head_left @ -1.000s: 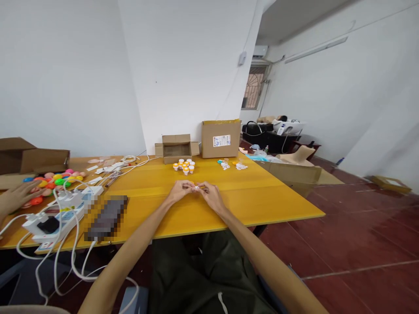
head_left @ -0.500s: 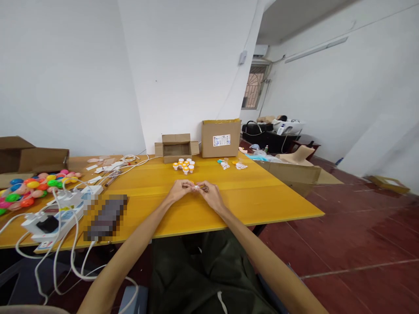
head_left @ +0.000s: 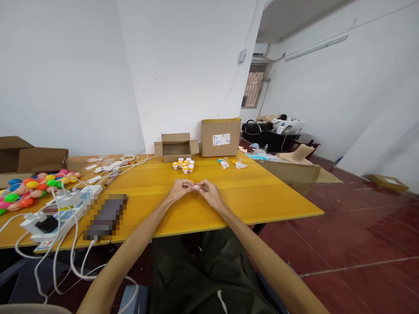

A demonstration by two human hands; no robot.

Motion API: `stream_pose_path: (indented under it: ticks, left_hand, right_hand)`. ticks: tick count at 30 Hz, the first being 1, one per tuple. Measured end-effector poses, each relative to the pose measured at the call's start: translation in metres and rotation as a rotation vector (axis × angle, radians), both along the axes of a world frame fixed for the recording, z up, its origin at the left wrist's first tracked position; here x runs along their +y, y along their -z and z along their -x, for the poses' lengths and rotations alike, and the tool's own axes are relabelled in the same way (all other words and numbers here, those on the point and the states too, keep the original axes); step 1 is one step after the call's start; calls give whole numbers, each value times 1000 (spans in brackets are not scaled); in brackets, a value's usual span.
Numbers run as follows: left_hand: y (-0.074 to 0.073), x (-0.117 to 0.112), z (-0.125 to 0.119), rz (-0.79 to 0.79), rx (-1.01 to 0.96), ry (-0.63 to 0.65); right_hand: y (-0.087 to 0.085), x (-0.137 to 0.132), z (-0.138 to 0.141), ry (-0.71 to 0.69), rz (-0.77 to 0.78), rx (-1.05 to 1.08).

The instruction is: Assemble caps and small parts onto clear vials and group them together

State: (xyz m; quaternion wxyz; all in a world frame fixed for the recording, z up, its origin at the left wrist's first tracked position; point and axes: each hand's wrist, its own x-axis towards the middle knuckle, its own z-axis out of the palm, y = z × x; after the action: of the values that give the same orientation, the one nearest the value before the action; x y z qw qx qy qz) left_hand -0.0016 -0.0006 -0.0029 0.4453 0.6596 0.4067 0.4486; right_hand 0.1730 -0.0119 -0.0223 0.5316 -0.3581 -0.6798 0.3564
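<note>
My left hand [head_left: 181, 190] and my right hand [head_left: 210, 192] meet above the middle of the yellow table [head_left: 262, 192]. Both are closed, their fingertips pinching a small white piece with dark marks [head_left: 197, 187] between them. Its exact kind is too small to make out. A bit of orange shows just behind the fingers. Farther back stands a cluster of small jars with orange and white tops [head_left: 185, 165]. To the right of the cluster lie two little groups of small white pieces [head_left: 241, 165], with a teal part [head_left: 219, 161] by the left one.
An open small carton [head_left: 176, 150] and a taped box [head_left: 220, 138] stand against the wall. At left are colourful balls [head_left: 32, 185], a power strip [head_left: 70, 218] with tangled white cables, and a blurred-out dark device [head_left: 106, 216]. The table's right corner ends above the red floor.
Both hands stay in nearly the same place, still pinching the small white piece, which looks slightly turned. The view has shifted very slightly.
</note>
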Motion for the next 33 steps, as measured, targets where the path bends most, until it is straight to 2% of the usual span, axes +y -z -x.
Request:
stream_pose_path:
  ticks: [16,33]
  left_hand:
    - [-2,-2,-2,1,-16,24]
    - [-6,-3,1,18,-49,66]
  right_hand:
    - [1,2,-2,28,-20,-26]
    - [-1,3,-1,-46,106,101]
